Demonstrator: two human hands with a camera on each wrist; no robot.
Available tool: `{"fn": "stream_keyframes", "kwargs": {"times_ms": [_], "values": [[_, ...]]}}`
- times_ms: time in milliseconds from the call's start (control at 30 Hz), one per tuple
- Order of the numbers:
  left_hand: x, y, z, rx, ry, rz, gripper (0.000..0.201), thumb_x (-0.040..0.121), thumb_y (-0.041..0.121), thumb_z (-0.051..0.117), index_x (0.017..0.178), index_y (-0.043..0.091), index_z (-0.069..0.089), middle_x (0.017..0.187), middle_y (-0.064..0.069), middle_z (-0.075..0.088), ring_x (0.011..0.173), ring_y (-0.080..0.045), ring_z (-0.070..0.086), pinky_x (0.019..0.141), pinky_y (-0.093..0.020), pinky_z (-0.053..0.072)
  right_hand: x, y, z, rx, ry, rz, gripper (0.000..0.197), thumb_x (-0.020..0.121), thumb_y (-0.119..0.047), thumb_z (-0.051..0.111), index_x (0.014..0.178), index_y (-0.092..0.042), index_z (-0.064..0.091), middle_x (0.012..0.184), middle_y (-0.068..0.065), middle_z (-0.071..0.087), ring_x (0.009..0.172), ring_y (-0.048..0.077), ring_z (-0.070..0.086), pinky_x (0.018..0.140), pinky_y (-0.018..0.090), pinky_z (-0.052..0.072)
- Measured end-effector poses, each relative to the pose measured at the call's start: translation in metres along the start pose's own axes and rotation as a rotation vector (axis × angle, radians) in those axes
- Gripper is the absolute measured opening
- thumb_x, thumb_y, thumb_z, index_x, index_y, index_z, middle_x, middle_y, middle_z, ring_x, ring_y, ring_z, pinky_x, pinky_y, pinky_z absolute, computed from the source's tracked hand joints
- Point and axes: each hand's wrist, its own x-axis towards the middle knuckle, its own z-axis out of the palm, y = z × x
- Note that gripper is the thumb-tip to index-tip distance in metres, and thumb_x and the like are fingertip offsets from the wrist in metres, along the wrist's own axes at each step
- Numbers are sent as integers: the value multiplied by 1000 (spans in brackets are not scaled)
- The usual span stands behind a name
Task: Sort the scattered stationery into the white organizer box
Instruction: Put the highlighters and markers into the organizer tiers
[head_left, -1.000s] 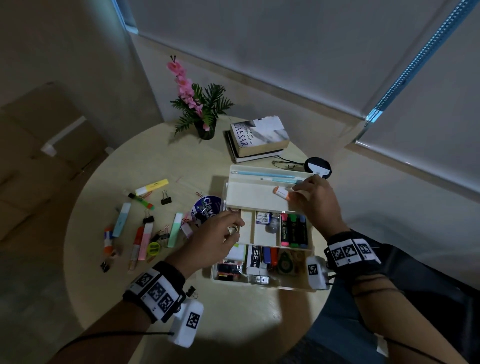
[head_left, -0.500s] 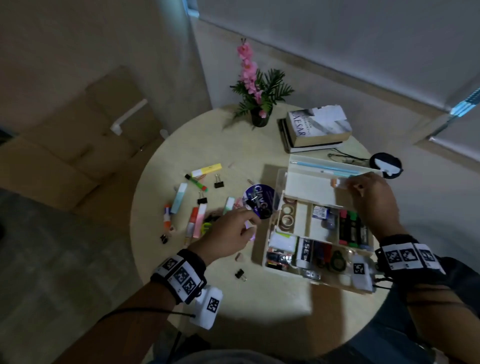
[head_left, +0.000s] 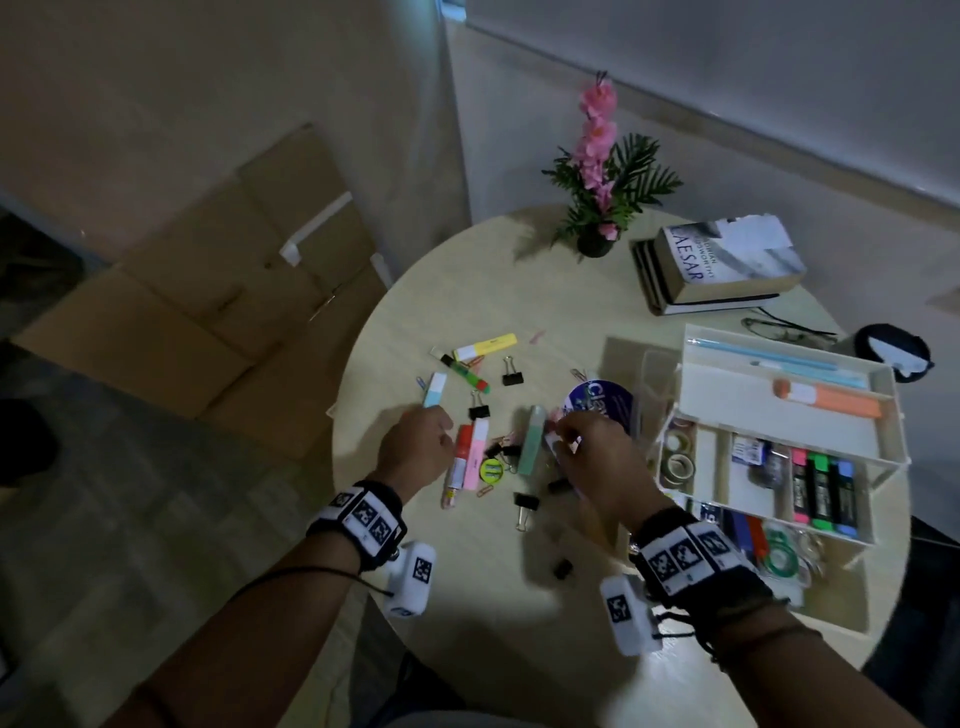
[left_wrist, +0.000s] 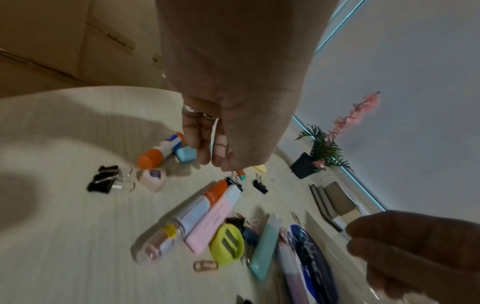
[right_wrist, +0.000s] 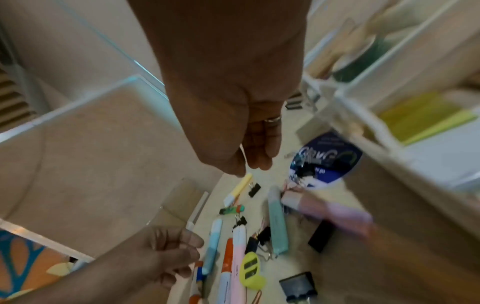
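Note:
The white organizer box (head_left: 748, 387) stands open at the table's right, with an orange highlighter (head_left: 826, 400) in its top tray. Loose stationery lies left of it: a teal highlighter (head_left: 532, 441), a pink highlighter (head_left: 475, 454), a glue stick (head_left: 457, 462), a yellow sharpener (head_left: 491, 470), a blue highlighter (head_left: 434, 389) and black binder clips (head_left: 511, 376). My left hand (head_left: 415, 447) hovers by the blue highlighter, fingers loosely curled, holding nothing. My right hand (head_left: 566, 441) hangs over a lilac highlighter (right_wrist: 324, 205) beside a blue round disc (head_left: 597, 405). I see nothing in its curled fingers (right_wrist: 259, 162).
A potted pink flower (head_left: 597, 208) and stacked books (head_left: 727, 265) stand at the back of the round table. Glasses (head_left: 779, 327) and a black round case (head_left: 891, 353) lie behind the box. Cardboard boxes (head_left: 208, 286) sit on the floor to the left, past the table edge.
My right hand let go of the orange highlighter in the top tray and moved left to the loose pile. My left hand moved from the box to the blue highlighter.

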Motion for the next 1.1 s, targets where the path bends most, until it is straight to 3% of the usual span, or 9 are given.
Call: {"fn": "stream_keyframes", "kwargs": {"times_ms": [100,233,467,567,700,833,933,1000,1100], "values": [[30,-8,-12,-29,33,16,25,92,15,64,115,20,71,115,-6,72,107,-30,69,90,-41,58,22,-5,23,-54,-75,85,9,94,-17,65,100,-13,70,99,7,71,92,28,66,72,36,53],[69,-13,-23,14,48,194,27,91,9,62,115,21,69,116,-8,64,108,-32,63,89,-42,55,42,-8,36,-117,-84,158,12,95,-17,67,105,-11,69,100,9,71,92,30,66,74,37,54],[114,-9,-14,268,-101,528,44,93,6,62,133,23,67,135,-10,55,119,-36,54,101,-45,48,53,-13,48,-146,-94,266,15,90,-17,69,105,-17,72,100,5,75,91,28,70,75,38,58],[118,-6,-12,406,-75,599,37,94,6,60,127,20,69,137,-12,53,120,-37,51,98,-47,44,46,-24,54,-161,-115,282,11,90,-16,67,100,-17,71,94,5,75,83,28,71,71,42,61],[121,2,-15,499,-36,714,29,94,2,52,112,12,72,128,-12,57,117,-36,51,90,-47,46,37,-42,71,-145,-143,239,14,95,-18,59,96,-17,72,86,4,74,77,25,71,66,39,59],[122,1,-16,566,-27,830,36,91,1,42,116,12,66,128,-11,59,120,-36,53,97,-49,45,31,-72,91,-139,-225,132,12,97,-15,59,100,-15,71,90,4,76,77,24,73,67,34,58],[118,1,-14,502,-6,871,47,83,-2,31,111,14,65,117,-8,64,115,-36,56,99,-50,41,32,-92,113,-151,-248,151,22,99,-32,56,109,-14,62,94,9,74,83,29,74,69,38,60],[115,0,-13,376,20,833,38,83,-7,44,103,18,64,106,-3,66,107,-34,59,93,-46,39,33,-102,123,-137,-202,172,35,99,-42,55,116,-11,57,92,12,73,82,33,74,66,39,58],[111,6,-16,144,53,788,16,93,11,66,101,24,62,102,5,65,102,-27,59,87,-42,35,34,-119,131,-165,-124,159,39,100,-33,62,121,-2,52,90,18,71,75,38,72,59,41,56]]}}
